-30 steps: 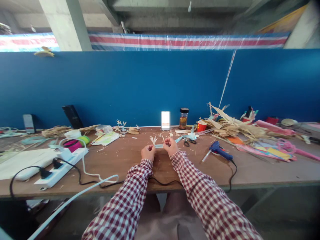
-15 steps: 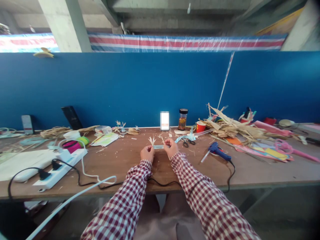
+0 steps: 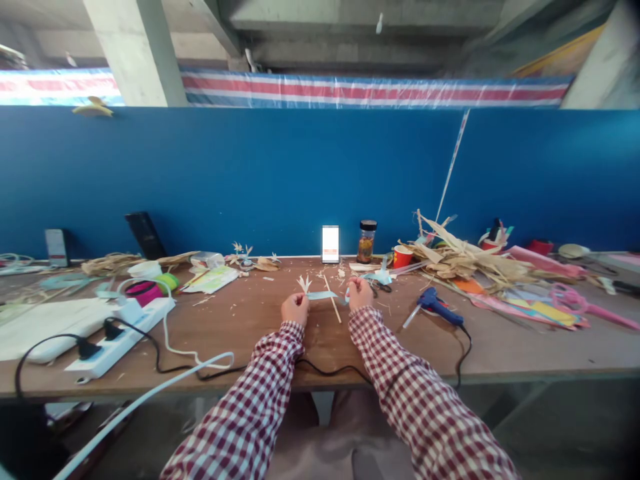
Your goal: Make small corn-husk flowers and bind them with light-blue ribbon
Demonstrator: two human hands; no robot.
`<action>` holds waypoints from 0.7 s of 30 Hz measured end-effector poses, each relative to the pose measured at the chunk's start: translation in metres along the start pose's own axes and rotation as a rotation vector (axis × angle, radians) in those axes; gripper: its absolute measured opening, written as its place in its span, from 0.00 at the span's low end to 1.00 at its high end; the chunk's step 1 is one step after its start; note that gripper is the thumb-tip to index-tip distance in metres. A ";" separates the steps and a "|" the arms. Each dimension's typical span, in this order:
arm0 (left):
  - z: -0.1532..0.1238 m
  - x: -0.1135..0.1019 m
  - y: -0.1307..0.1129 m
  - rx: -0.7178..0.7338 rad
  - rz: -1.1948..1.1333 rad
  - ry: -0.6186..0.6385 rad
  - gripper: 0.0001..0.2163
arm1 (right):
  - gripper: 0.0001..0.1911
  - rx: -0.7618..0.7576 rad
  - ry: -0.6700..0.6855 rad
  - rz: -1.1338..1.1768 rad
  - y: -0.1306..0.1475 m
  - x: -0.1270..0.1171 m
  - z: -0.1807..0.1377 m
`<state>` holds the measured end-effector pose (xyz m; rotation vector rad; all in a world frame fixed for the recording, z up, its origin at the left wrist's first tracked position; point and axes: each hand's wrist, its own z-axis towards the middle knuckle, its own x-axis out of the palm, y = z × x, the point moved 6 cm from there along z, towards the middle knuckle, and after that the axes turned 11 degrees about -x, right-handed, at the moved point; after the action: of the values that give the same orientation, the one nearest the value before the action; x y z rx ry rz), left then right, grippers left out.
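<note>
Above the tabletop, my left hand (image 3: 295, 309) is closed in a pinch at the base of a small pale husk flower (image 3: 303, 285) with spiky petals. A light blue strip (image 3: 321, 295), like ribbon or tape, runs from the flower toward the right. My right hand (image 3: 361, 294) is closed too, fingertips pinched on a light blue piece at its left side; whether this is the same strip's far end is unclear. Between the hands a thin pale stick (image 3: 336, 308) slants across, with the strip passing over it. Dark-handled scissors (image 3: 384, 288) lie partly hidden behind my right hand.
A blue glue gun (image 3: 434, 308) with its black cord lies right. Behind it are a husk pile (image 3: 465, 250), a red cup (image 3: 401, 257) and a lidded jar (image 3: 367, 243). A lit phone (image 3: 330, 244) stands at the back. A power strip (image 3: 123, 339) with cables sits left.
My right hand has moved right, away from my left hand, uncovering more of the stick and the blue strip. My left hand stays at the flower.
</note>
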<state>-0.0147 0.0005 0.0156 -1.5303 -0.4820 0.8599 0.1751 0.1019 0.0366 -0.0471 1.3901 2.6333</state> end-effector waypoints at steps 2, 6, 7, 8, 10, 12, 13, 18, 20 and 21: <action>-0.001 0.001 0.000 0.000 0.002 0.006 0.10 | 0.13 -0.008 -0.017 -0.016 0.001 -0.004 0.001; -0.004 0.003 -0.002 0.007 0.004 0.027 0.11 | 0.15 -0.118 0.028 -0.086 0.022 -0.001 -0.008; -0.004 0.003 -0.003 0.013 0.004 0.032 0.11 | 0.15 -0.163 0.066 -0.105 0.030 0.003 -0.012; -0.005 0.003 -0.004 0.021 0.004 0.035 0.11 | 0.14 -0.210 0.115 -0.122 0.039 0.008 -0.016; -0.006 0.004 -0.005 0.040 0.004 0.039 0.10 | 0.11 -0.296 0.229 -0.152 0.054 0.021 -0.024; -0.006 0.004 -0.006 0.058 0.005 0.043 0.09 | 0.09 -0.355 0.337 -0.184 0.062 0.034 -0.030; -0.006 0.004 -0.006 0.067 0.007 0.046 0.08 | 0.09 -0.372 0.381 -0.200 0.064 0.039 -0.032; -0.006 0.006 -0.007 0.115 0.023 0.063 0.08 | 0.08 -0.372 0.516 -0.262 0.058 0.051 -0.036; -0.007 0.007 -0.008 0.133 0.031 0.071 0.08 | 0.08 -0.364 0.539 -0.265 0.053 0.052 -0.036; -0.007 0.008 -0.008 0.142 0.035 0.076 0.08 | 0.08 -0.361 0.542 -0.262 0.051 0.053 -0.036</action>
<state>-0.0031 0.0030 0.0216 -1.4388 -0.3327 0.8420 0.1131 0.0510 0.0523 -0.9754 0.9085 2.7036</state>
